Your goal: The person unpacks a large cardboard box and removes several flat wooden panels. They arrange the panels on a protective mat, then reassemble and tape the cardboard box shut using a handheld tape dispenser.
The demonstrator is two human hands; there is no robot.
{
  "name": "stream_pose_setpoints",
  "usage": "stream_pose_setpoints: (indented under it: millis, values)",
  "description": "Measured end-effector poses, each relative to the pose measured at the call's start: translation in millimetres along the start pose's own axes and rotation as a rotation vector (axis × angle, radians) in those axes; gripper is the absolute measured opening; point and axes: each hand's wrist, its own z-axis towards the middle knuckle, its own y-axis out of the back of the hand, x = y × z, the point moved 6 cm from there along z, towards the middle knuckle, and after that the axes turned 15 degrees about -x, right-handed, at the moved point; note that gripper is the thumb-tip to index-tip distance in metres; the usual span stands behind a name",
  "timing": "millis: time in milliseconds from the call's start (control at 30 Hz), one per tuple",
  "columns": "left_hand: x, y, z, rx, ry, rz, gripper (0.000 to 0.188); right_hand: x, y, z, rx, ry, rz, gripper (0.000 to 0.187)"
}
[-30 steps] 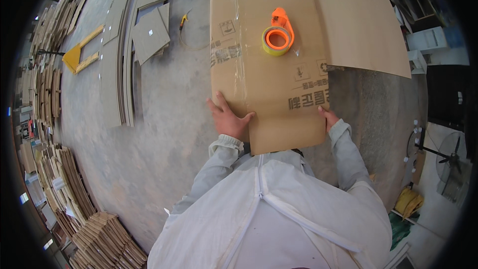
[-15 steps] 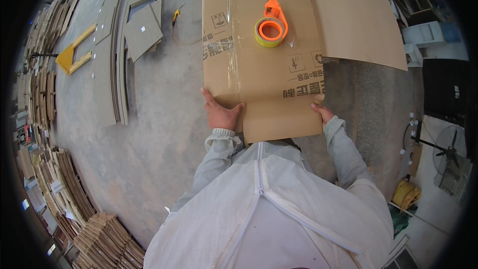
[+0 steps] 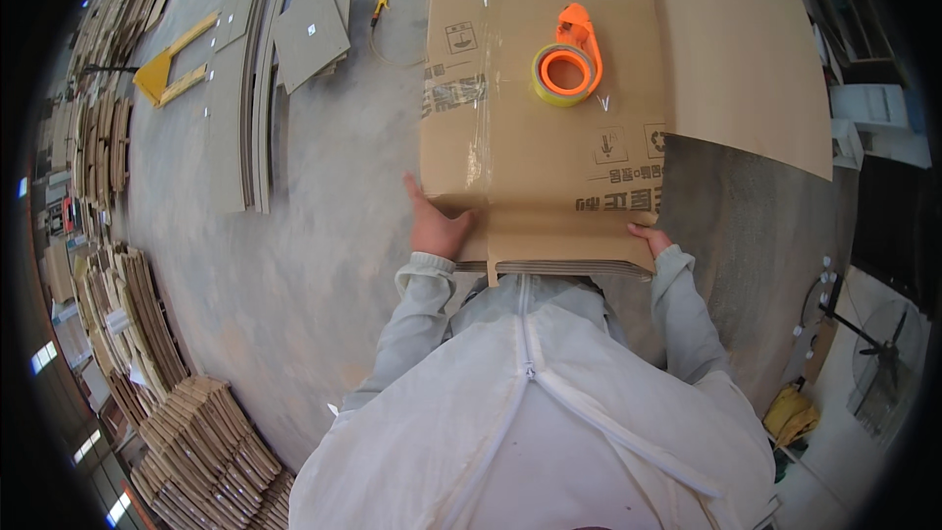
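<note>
A long brown cardboard wrap (image 3: 549, 152) with dark print stretches away in front of me, clear tape running down its left part. At its near end a cardboard flap (image 3: 559, 240) bends over, and layered edges show just below it. My left hand (image 3: 440, 228) presses against the near left corner, thumb and index finger spread apart, other fingers hidden. My right hand (image 3: 651, 237) pinches the flap's right edge, thumb on top. An orange tape dispenser (image 3: 577, 29) with a roll of tape (image 3: 542, 79) lies on the cardboard, beyond both hands.
A plain cardboard sheet (image 3: 741, 49) extends along the right. Grey panels (image 3: 312, 31), a yellow frame (image 3: 154, 77) and a yellow-handled air gun (image 3: 380, 8) lie on the floor to the left. Stacked flat boards (image 3: 201, 442) stand at lower left, a fan (image 3: 883, 353) at right.
The flap has bent down at the near end, so the layered edges beneath now show. My hands keep their places at its two sides. The whole view has shifted slightly.
</note>
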Motion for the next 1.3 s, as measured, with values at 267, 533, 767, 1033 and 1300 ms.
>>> stream_pose_setpoints:
  millis: [267, 533, 767, 1033, 1300]
  values:
    - [79.4, -33.0, 9.8, 0.476, 0.747, -0.367, 0.054, -0.7, 9.8, 11.8, -0.028, -0.055, -0.053, 0.045]
    - [76.0, -27.1, 8.0, 0.44, 1.038, -0.636, 0.038, 3.2, 25.0, 22.2, -0.154, 0.113, -0.126, 0.049]
    - [72.1, -36.0, 1.5, 0.364, 1.171, -0.651, 0.036, -10.8, 40.8, 36.1, -0.145, -0.185, -0.112, 0.05]
    - [113.6, -26.5, -9.4, 0.351, 1.134, -1.262, 0.055, -6.0, 43.1, 44.6, -0.152, 0.067, -0.208, 0.041]
    - [129.3, -108.7, 8.1, -0.223, 1.02, -1.498, 0.042, 9.8, 43.4, 7.9, -0.279, 0.18, 0.087, 0.043]
